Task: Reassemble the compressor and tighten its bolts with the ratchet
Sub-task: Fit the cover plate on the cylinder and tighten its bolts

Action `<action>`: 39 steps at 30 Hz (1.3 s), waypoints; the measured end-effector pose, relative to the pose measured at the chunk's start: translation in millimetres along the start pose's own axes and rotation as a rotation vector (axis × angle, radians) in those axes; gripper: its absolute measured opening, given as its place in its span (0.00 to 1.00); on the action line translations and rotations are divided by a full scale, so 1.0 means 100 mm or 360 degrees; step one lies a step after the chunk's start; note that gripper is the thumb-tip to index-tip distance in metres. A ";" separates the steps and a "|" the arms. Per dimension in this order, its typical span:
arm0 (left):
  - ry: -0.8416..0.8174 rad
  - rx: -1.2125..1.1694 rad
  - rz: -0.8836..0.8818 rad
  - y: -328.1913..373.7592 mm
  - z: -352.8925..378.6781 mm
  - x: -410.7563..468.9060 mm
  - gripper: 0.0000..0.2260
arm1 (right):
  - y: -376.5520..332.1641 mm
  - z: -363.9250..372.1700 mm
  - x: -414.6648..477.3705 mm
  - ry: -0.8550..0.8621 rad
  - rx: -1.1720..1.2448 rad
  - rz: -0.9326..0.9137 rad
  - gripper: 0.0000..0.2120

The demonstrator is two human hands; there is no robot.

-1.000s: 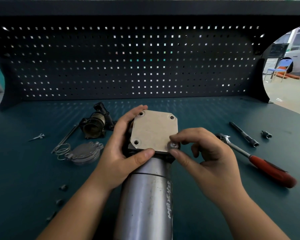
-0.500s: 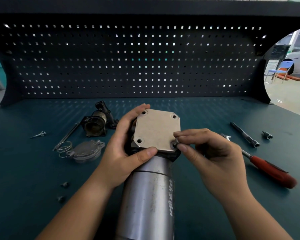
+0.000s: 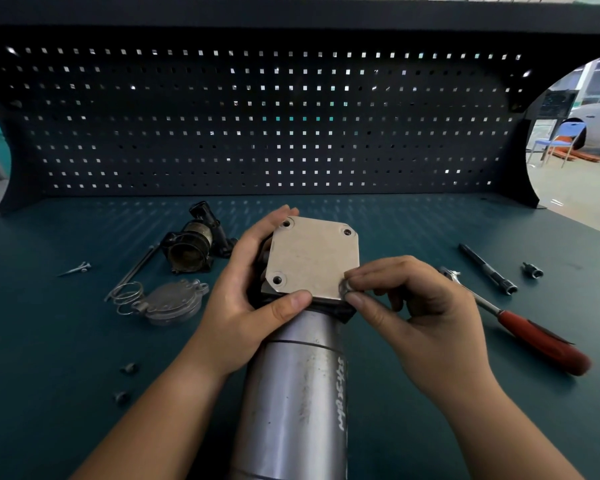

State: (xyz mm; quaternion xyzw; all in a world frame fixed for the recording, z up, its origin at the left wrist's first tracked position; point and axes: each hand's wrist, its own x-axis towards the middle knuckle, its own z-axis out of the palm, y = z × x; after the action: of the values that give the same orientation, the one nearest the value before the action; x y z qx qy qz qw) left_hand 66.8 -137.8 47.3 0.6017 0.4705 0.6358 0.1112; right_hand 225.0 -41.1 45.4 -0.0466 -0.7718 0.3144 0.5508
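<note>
Rotated slightly since before, right hand [image 3: 426, 320] pinches the corner bolt [image 3: 344, 287] while left hand [image 3: 253, 299] grips the compressor [image 3: 291, 393] steady for threading.

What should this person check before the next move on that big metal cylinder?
1. Cover plate steadied on the compressor by the left hand: ok.
2. Right hand pinching a bolt at the plate's near right corner: ok.
3. Bolt started straight: cannot tell, the hand hides it.
4. Other three corner holes bolted: not ok, they look empty.
5. Ratchet lying close to the right hand: ok.
</note>
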 end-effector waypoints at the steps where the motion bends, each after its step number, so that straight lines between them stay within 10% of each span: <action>1: -0.0001 0.0002 0.0003 0.00 0.00 0.00 0.31 | 0.00 0.01 0.00 0.0022 -0.0009 0.0032 0.06; 39: -0.0051 -0.0083 0.0052 0.01 -0.01 0.00 0.37 | 0.00 -0.06 0.01 -0.0143 0.0122 0.0179 0.11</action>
State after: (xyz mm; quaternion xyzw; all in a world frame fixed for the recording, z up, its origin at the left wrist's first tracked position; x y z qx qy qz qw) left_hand 66.2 -139.3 48.1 0.6163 0.4420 0.6398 0.1239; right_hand 229.4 -38.2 47.8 -0.0546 -0.7793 0.3759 0.4984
